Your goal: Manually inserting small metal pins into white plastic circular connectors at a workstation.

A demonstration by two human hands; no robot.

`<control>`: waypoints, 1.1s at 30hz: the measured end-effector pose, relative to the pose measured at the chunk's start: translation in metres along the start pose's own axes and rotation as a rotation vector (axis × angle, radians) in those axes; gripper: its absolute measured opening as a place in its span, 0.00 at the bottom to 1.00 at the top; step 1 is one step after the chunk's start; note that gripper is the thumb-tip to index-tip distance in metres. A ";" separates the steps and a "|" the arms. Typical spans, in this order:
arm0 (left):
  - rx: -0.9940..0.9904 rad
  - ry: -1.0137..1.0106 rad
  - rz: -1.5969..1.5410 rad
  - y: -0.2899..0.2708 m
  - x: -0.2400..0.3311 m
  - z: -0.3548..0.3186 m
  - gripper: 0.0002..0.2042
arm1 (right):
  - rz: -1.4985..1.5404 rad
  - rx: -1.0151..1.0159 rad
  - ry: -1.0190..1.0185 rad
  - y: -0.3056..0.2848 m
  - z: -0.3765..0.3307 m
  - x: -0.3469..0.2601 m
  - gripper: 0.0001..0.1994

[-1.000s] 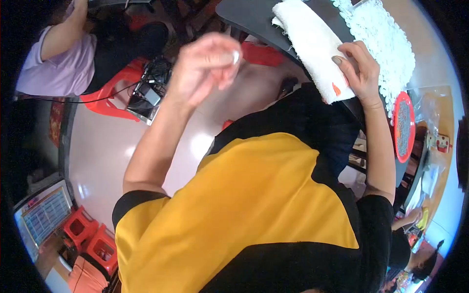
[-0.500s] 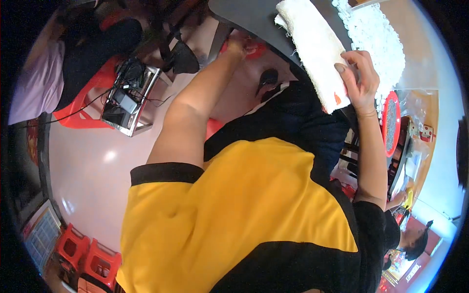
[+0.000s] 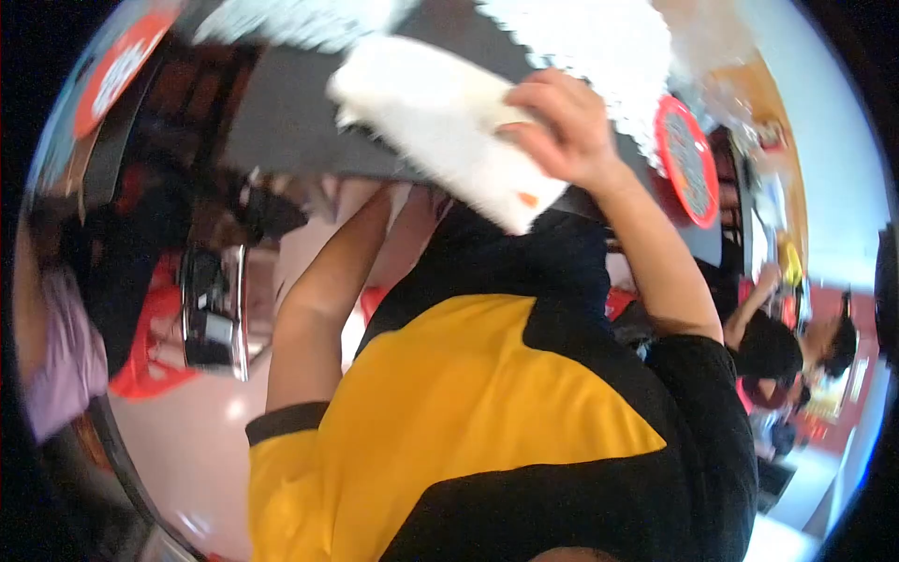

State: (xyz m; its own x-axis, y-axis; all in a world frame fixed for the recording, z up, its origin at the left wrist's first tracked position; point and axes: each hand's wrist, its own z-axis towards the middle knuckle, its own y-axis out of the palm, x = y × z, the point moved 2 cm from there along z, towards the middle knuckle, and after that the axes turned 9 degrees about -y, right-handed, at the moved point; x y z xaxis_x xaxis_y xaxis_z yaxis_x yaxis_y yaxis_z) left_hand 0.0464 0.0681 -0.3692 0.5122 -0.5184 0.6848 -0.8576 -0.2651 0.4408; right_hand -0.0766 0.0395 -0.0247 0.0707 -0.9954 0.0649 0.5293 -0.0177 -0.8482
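The right hand (image 3: 573,131) rests on a white cloth (image 3: 440,117) overhanging the near edge of the bench (image 3: 290,112), fingers bent, though blur leaves unclear whether they pinch, beside a white heap (image 3: 599,42), while the left hand's fingers are hidden.

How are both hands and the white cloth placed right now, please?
Right hand on white cloth, toward its near end. Left hand hidden near dark table edge. White heap just beyond right hand.

A yellow-and-black short-sleeved top (image 3: 431,384), its left cuff (image 3: 288,423) dark, meets dark trousers (image 3: 534,255), perhaps navy.
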 end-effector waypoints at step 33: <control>-0.774 0.662 0.838 0.331 -0.043 -0.014 0.14 | -0.013 0.278 0.012 -0.009 -0.022 -0.005 0.17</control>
State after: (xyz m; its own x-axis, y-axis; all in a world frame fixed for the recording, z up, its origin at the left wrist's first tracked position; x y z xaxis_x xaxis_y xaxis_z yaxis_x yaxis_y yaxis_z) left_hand -0.2591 0.0141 -0.2446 -0.0419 0.2547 0.9661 -0.7892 0.5845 -0.1883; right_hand -0.1003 0.0429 -0.0291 0.0536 -0.9963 0.0674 0.7418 -0.0054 -0.6706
